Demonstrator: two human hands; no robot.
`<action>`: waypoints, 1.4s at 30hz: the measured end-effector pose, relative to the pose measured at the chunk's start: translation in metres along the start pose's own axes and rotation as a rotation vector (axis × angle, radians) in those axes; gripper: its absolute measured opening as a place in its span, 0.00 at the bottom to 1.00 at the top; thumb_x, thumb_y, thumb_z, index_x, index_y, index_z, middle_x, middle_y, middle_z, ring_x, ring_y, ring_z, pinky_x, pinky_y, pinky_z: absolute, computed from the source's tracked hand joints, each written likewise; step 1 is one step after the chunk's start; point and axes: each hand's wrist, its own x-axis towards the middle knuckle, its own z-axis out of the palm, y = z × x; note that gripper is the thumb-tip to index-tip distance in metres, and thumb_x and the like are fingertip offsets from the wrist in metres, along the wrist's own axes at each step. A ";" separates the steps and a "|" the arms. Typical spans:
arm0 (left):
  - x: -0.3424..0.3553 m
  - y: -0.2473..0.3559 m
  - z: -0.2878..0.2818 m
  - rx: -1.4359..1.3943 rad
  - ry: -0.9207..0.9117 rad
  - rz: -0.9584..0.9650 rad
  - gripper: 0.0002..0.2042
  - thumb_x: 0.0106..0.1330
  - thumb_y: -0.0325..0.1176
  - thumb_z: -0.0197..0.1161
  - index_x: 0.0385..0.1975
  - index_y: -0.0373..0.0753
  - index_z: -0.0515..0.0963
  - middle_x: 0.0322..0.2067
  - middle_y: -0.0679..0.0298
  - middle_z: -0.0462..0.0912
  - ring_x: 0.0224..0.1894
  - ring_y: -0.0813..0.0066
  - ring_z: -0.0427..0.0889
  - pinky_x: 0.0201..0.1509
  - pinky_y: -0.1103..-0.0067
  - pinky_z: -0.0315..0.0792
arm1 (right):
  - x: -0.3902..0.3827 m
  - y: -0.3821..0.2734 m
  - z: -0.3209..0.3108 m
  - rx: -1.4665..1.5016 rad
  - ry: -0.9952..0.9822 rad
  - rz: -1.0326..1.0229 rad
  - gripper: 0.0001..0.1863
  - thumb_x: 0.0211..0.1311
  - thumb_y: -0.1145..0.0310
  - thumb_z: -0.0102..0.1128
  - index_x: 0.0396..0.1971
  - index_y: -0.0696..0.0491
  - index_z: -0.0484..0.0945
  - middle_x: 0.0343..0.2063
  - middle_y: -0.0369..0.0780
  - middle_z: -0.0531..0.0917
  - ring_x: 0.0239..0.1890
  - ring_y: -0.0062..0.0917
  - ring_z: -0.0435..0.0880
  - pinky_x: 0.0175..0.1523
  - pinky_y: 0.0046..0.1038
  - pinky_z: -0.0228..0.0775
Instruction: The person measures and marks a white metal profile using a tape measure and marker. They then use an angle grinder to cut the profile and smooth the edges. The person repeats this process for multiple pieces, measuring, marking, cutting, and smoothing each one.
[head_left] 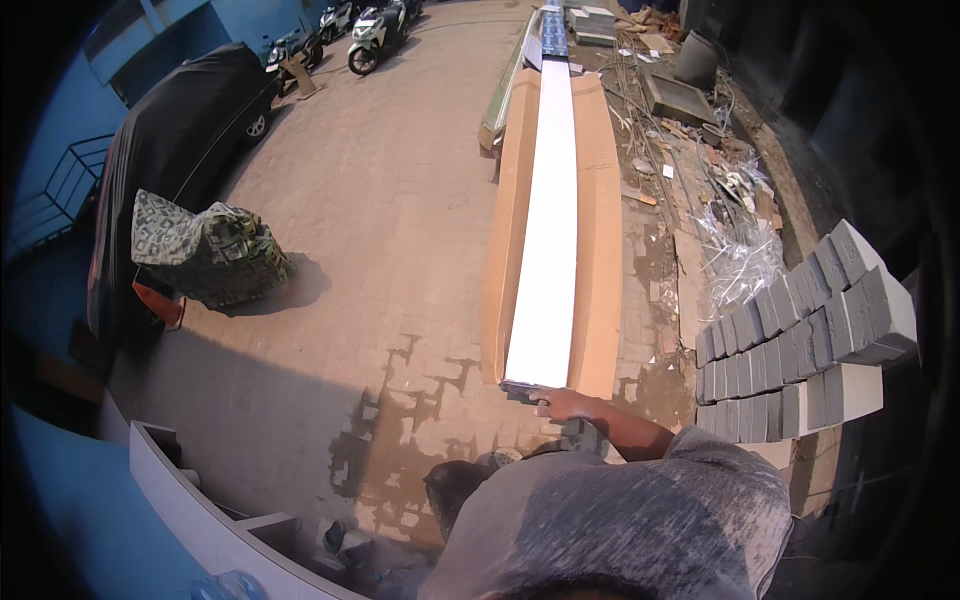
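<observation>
My right hand (563, 404) is at the near right corner of a long white panel (546, 230), its fingers closed on the dark end edge. The panel runs straight away from me and lies on a long, opened-out sheet of brown cardboard (597, 250), whose sides fold up along it. Past the panel's far end, a blue patterned strip (553, 35) continues the line. My left hand is out of view; the grey shirt and the lower edge hide that side.
Stacked grey blocks (790, 340) stand close on the right. Beyond them lie clear plastic wrap (742, 260) and rubble along the wall. A covered car (170, 150), a cloth-covered object (215, 255) and parked motorbikes (370, 35) are on the left. A white-edged cabinet (220, 520) sits at lower left.
</observation>
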 end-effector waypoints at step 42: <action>0.703 1.433 0.789 1.279 -0.477 0.409 0.22 0.81 0.46 0.61 0.64 0.35 0.77 0.45 0.62 0.84 0.40 0.71 0.86 0.38 0.73 0.79 | 1.046 0.200 -0.829 0.435 0.918 0.770 0.27 0.79 0.50 0.51 0.60 0.56 0.83 0.63 0.54 0.83 0.66 0.53 0.81 0.72 0.46 0.73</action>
